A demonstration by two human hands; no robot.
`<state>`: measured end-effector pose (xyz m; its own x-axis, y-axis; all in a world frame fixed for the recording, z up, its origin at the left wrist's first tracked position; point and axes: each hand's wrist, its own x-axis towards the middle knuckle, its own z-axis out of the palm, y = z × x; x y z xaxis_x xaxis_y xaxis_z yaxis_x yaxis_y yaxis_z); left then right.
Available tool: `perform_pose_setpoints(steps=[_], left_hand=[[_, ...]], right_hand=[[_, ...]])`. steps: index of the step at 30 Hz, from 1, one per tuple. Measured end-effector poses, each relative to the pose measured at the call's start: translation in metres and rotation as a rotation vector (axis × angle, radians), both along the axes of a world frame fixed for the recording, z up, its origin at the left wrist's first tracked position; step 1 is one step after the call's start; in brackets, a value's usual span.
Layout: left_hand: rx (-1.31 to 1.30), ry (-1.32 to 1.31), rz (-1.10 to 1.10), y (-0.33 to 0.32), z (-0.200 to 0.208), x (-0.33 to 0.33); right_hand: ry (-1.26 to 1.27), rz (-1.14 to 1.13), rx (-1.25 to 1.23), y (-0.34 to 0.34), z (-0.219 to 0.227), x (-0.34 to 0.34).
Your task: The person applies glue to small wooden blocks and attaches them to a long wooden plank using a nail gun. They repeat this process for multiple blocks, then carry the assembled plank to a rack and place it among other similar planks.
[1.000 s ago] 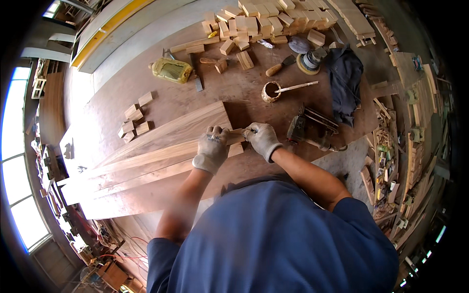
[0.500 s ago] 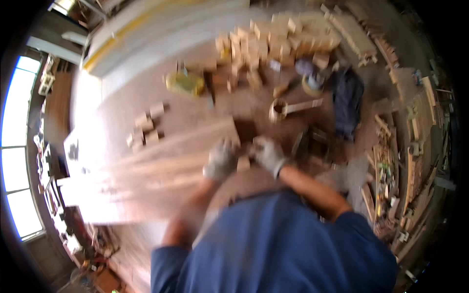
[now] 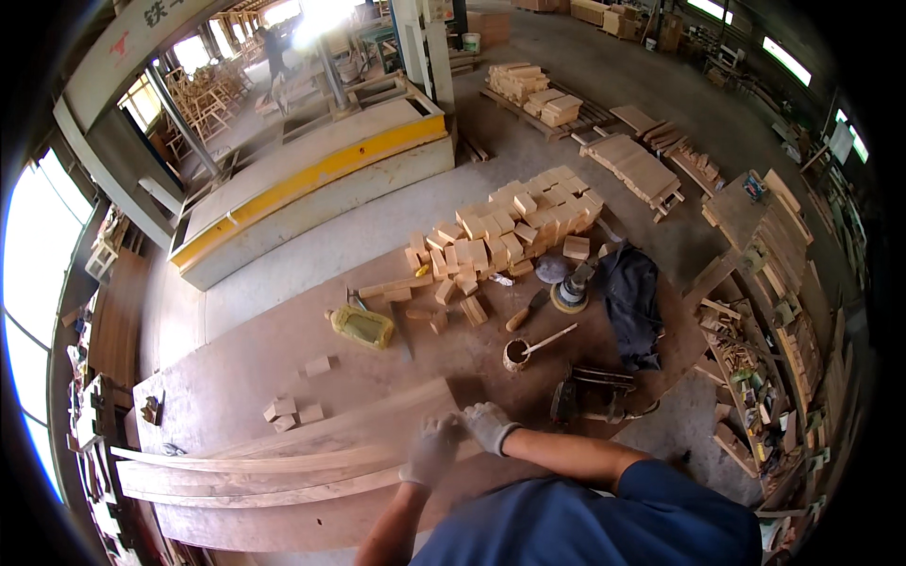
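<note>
Several long wooden boards (image 3: 255, 483) lie side by side on the brown worktable (image 3: 226, 391). At their right end are both my hands, in pale work gloves, close together. My left hand (image 3: 430, 453) rests over the board ends, its fingers smeared by motion. Just to its right, my right hand (image 3: 489, 428) has its fingers curled in against the wood; whatever they hold is hidden. Beyond the hands stands an open pot (image 3: 515, 355) of dark stuff with a stick leaning in it. To its right lies a dark power tool (image 3: 595, 391).
A large heap of wood blocks (image 3: 510, 226) covers the table's far side. Nearer are a bottle of yellowish liquid (image 3: 363, 327), a sander (image 3: 570, 292), a dark cloth (image 3: 630, 292) and a few small blocks (image 3: 310, 413). A yellow-edged machine bed (image 3: 311, 170) stands beyond the table.
The view has tilted up, showing more of the workshop. My right hand has come closer to my left. The small block that showed between them is out of sight.
</note>
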<state>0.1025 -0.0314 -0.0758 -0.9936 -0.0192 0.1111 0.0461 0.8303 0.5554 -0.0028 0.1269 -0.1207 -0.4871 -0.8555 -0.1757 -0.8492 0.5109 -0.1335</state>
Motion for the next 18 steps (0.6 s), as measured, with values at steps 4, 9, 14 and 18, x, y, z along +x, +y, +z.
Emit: perform_pose_setpoints(steps=[4, 9, 14, 18], left_hand=[[0.071, -0.07, 0.116, 0.001, 0.028, 0.034], [0.156, 0.282, 0.856, -0.081, -0.052, 0.163], [0.952, 0.179, 1.581, -0.172, -0.063, 0.215], [1.566, 0.13, 1.453, -0.201, -0.048, 0.234]], right_hand=[[-0.052, 0.028, -0.03, 0.029, 0.019, 0.009], [-0.113, -0.015, -0.042, 0.105, 0.042, 0.006], [0.037, -0.074, 0.144, 0.219, 0.039, 0.009], [0.231, -0.093, 0.057, 0.272, 0.077, 0.025]])
